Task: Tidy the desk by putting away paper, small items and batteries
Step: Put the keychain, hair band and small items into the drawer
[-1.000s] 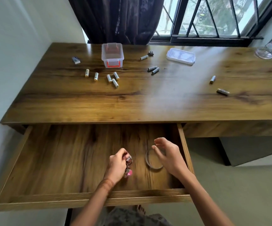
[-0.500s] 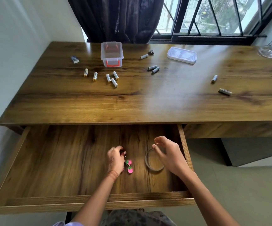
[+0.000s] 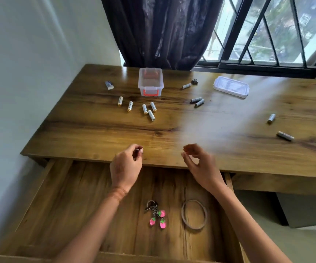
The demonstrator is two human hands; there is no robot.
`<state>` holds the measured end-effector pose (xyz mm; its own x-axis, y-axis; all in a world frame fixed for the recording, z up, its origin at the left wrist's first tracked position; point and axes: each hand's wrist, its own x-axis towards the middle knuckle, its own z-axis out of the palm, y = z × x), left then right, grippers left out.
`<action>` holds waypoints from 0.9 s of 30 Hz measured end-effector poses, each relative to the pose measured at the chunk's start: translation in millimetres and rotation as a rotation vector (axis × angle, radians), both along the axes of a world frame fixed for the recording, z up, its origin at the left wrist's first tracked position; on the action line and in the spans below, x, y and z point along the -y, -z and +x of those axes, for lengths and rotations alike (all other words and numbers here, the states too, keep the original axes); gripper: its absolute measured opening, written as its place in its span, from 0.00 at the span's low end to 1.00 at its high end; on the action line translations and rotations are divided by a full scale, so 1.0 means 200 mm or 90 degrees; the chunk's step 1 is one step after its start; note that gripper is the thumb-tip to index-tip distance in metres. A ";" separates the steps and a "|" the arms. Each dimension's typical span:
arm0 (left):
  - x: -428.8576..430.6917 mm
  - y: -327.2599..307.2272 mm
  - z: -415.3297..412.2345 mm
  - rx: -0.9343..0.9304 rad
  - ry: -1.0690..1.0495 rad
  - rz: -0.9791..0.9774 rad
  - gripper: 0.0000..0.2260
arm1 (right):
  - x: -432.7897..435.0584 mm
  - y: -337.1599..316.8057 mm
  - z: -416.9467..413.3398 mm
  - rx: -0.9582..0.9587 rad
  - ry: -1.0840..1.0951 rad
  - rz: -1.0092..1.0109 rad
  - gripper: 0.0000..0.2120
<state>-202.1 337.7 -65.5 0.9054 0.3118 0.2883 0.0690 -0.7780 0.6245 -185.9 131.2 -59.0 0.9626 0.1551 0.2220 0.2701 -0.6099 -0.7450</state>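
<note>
Strawberry keychain (image 3: 157, 215), band (image 3: 194, 214) stowed in open drawer (image 3: 58, 205); left hand (image 3: 127, 168), right hand (image 3: 200, 165) loosely curled, apparently empty, at worktop (image 3: 96, 133) edge, poised for scattered batteries (image 3: 147, 111).

No legible text anywhere. Batteries (image 3: 151, 115) on the bench (image 3: 96, 130) carry dark print on pale sleeves, too small and blurred to read. Small white item (image 3: 109, 85) at far left shows a blue patch, but no letters resolve.
</note>
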 end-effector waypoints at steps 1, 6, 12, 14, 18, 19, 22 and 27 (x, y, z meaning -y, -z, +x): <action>-0.05 -0.04 0.07 0.010 0.000 -0.003 0.08 | -0.02 -0.02 0.07 0.020 0.013 0.002 0.11; -0.30 -0.14 0.47 -0.008 0.004 -0.014 0.08 | -0.11 -0.12 0.50 0.079 0.081 0.003 0.07; -0.60 -0.15 1.03 -0.031 -0.003 -0.057 0.09 | -0.17 -0.11 1.10 0.084 0.170 -0.030 0.07; -0.70 -0.12 1.21 -0.050 0.005 -0.061 0.11 | -0.19 -0.08 1.28 0.070 0.193 -0.066 0.08; -0.87 -0.02 1.51 -0.110 0.016 -0.058 0.15 | -0.15 0.01 1.61 0.040 0.271 -0.088 0.10; -0.90 0.00 1.57 -0.126 0.007 -0.044 0.16 | -0.13 0.04 1.68 0.034 0.285 -0.094 0.11; -0.98 0.07 1.70 -0.177 -0.003 -0.056 0.23 | -0.07 0.08 1.85 0.023 0.303 -0.120 0.11; -1.05 0.15 1.75 -0.209 -0.002 -0.060 0.28 | -0.03 0.10 2.01 -0.017 0.294 -0.198 0.13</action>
